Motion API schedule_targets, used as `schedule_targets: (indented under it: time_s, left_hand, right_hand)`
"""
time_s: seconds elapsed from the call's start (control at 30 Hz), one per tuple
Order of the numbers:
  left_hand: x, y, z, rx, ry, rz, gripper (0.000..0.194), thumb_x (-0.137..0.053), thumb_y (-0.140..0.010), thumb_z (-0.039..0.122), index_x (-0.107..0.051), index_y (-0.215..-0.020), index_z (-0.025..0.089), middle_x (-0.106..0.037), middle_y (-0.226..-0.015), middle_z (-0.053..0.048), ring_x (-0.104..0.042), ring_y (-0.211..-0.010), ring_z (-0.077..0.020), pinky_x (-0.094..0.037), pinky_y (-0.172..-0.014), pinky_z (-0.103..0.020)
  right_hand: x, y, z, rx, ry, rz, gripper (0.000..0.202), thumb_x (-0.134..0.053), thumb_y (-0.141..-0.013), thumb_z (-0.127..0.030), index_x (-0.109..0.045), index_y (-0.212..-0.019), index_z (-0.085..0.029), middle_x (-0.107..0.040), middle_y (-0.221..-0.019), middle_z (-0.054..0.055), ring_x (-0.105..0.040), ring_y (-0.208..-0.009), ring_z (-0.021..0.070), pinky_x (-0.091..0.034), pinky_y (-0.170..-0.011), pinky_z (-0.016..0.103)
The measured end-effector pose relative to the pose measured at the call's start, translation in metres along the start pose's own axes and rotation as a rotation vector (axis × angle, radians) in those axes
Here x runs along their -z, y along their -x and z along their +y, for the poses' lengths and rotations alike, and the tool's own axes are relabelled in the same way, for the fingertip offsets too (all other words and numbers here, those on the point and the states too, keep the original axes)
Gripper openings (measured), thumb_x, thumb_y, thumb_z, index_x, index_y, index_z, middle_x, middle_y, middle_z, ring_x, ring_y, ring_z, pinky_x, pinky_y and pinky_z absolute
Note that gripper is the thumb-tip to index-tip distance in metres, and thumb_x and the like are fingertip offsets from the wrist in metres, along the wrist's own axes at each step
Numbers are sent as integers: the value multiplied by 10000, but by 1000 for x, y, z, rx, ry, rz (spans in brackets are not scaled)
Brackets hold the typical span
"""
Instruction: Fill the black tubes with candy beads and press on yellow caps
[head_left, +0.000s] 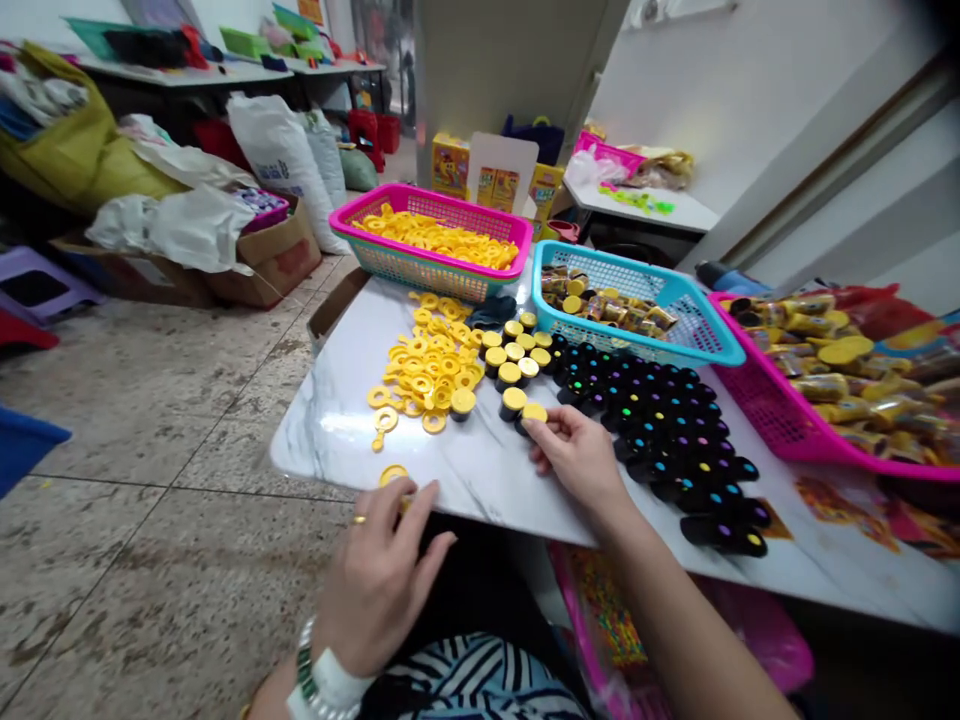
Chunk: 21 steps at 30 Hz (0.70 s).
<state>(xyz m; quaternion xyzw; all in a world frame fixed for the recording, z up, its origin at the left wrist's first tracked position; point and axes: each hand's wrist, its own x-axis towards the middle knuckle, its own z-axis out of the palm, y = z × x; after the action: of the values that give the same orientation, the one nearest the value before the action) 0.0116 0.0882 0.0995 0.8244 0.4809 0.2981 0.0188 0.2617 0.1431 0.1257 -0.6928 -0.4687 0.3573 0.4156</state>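
Note:
My right hand (581, 455) pinches a black cap with a yellow top (534, 412) between thumb and fingers, low over the white marbled table. Close behind it stand several more yellow-topped black caps (508, 375) in a loose cluster. My left hand (379, 565) is at the table's near edge, thumb held apart and fingers stretched out. Its fingertips are over a yellow ring piece (393, 474), partly hidden by them. A heap of yellow ring pieces with short tabs (427, 365) spreads beyond this hand. Right of my right hand, black pieces with coloured dots (660, 420) stand in rows.
Behind the heap, a pink basket (349, 232) holds yellow rings. A blue basket (724, 345) holds small yellow-capped tubes, and a pink basket (772, 435) at right holds more. Yellow printed boxes (450, 165) stand at the back. Cardboard boxes (281, 255) and sacks are on the floor.

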Motion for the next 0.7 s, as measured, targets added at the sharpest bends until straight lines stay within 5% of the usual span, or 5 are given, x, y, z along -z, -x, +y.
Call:
schedule_targets:
  time_s: [0.13, 0.33, 0.47, 0.57, 0.7]
  left_hand:
    - [5, 14, -25, -20, -44, -22, 440, -583, -890, 213, -509, -1322, 256, -545, -1197, -131, -599, -1040, -268, -575, -825, -411]
    - [-7, 14, -31, -45, 9, 13, 456, -545, -895, 102, -499, -1324, 248, -552, -1148, -115, -613, -1025, -232, -565, -878, -383]
    - [-5, 8, -32, -79, 48, 10, 398, -525, -893, 63, -551, -1249, 239, -566, -1115, -96, -621, -999, -204, -559, -869, -331]
    - [-7, -4, -12, -101, 119, 45, 352, -519, -887, 29, -565, -1189, 202, -587, -1081, -90, -616, -976, -184, -542, -869, -307]
    - [-32, -36, 40, -173, 374, 27, 206, -479, -906, 61, -548, -1081, 144, -630, -959, -85, -611, -916, -190, -546, -805, -308]
  right_hand:
    - [-10, -8, -6, 37, -12, -64, 367, -666, -777, -519, -651, -894, -171, -612, -531, -25, -530, -367, 98, -410, -355, 192]
    - [-23, -29, -9, -51, -119, -76, 483, -744, -723, -445, -522, -1044, -161, -684, -614, 7, -661, -473, 158, -501, -442, 221]
    - [-14, -1, -4, -45, -105, -27, 584, -772, -687, -504, -487, -1087, -186, -687, -720, 13, -662, -524, 167, -465, -398, 219]
    - [-9, 46, 2, 11, -92, -43, 457, -724, -758, -504, -570, -1047, -185, -663, -767, 14, -640, -613, 137, -506, -519, 230]
    - [-1, 89, 10, -32, -171, -155, 426, -715, -797, -438, -591, -1122, -194, -692, -932, 64, -653, -764, 159, -540, -630, 249]
